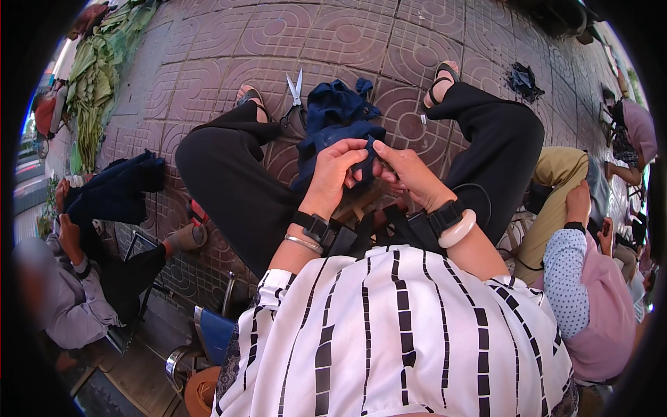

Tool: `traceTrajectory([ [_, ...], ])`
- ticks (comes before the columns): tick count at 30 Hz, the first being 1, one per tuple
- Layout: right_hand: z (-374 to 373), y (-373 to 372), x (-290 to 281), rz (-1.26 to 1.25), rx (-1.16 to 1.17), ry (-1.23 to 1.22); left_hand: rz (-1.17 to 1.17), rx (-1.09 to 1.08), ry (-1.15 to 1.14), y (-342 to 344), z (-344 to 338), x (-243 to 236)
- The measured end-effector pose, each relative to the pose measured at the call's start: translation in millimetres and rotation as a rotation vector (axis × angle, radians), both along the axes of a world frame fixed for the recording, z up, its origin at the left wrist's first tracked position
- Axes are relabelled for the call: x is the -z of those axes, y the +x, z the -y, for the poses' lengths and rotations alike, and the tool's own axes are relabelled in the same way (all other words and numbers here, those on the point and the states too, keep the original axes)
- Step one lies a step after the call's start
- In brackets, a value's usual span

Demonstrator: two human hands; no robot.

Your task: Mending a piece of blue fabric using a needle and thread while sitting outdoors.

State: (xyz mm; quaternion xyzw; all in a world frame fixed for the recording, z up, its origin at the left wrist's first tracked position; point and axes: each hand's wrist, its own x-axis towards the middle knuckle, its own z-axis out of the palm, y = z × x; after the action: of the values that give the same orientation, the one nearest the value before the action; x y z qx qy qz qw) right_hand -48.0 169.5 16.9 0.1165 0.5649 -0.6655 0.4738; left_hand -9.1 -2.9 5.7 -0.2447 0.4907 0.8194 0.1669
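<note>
A dark navy cloth (340, 115) hangs from my fingers and trails down between my knees to the paving. My left hand (338, 167) pinches its upper edge between thumb and curled fingers. Close against it, my right hand (406, 170) grips the same fold, thumb pressed toward the index finger. Whether a needle or thread is between the fingertips is too small to tell. Open-bladed scissors (294, 97) with dark handles lie on the ground just left of the cloth, points away from me.
Patterned reddish paving (347, 35) spreads ahead. A crumpled black scrap (524, 82) lies beyond my right foot. At left, a seated person holds dark cloth (121, 187) near a heap of green leaves (94, 90). A person in tan trousers (549, 215) sits close on my right. A blue chair (214, 337) stands behind left.
</note>
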Motion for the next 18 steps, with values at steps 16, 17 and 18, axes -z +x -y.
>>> traceTrajectory([
  [16,-0.4,-1.2,1.2,-0.031,-0.007,0.057,0.012,-0.037,0.036,-0.5,0.3,-3.4],
  [17,-0.4,-1.2,1.8,-0.032,-0.005,0.056,0.012,-0.037,0.036,-0.7,0.4,-3.1],
  [18,-0.6,-1.1,2.0,-0.032,-0.005,0.056,0.017,-0.051,0.049,-0.5,0.6,-2.4],
])
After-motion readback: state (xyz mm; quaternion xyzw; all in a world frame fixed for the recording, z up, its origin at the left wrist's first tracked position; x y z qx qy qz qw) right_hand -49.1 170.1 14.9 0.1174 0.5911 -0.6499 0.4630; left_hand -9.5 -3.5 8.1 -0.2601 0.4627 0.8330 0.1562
